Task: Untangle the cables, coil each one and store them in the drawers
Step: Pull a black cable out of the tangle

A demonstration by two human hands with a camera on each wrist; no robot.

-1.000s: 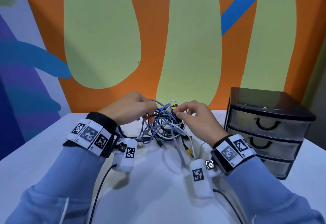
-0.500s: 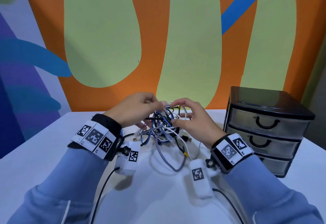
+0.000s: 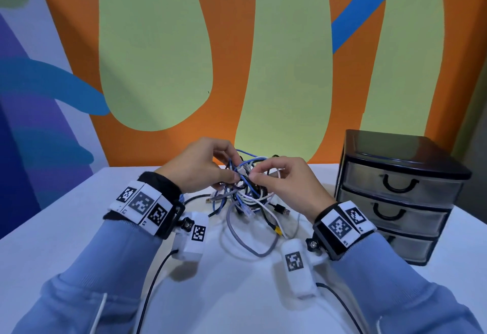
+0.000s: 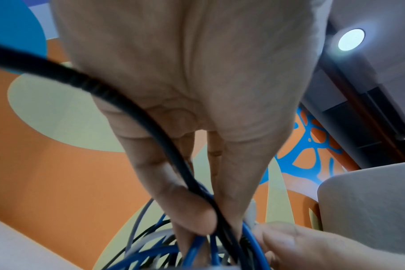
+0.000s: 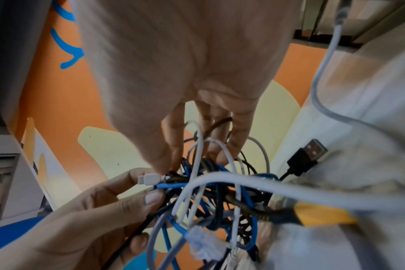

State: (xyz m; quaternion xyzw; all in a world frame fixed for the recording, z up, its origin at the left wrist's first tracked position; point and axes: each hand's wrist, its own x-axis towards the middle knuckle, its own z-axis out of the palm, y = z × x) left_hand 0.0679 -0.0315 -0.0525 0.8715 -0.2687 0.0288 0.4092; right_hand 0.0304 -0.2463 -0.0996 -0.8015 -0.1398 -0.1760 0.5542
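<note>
Cables (image 3: 246, 189), blue, white, grey and black, form one knotted bundle held just above the desk (image 3: 66, 228) near the middle of its far edge. Left hand (image 3: 200, 167) pinches strands at the bundle's top with curled fingers; right hand (image 3: 287, 183) pinches a small white plug (image 5: 148, 179) beside them. Loose ends trail onto the desk. A closed drawer unit (image 3: 400, 191) stands at the right edge.

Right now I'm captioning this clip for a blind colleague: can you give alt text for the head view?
Two hands, left hand and right hand, pinch a tangle of cables lifted over a white table. A closed black three-drawer unit stands to the right.
</note>
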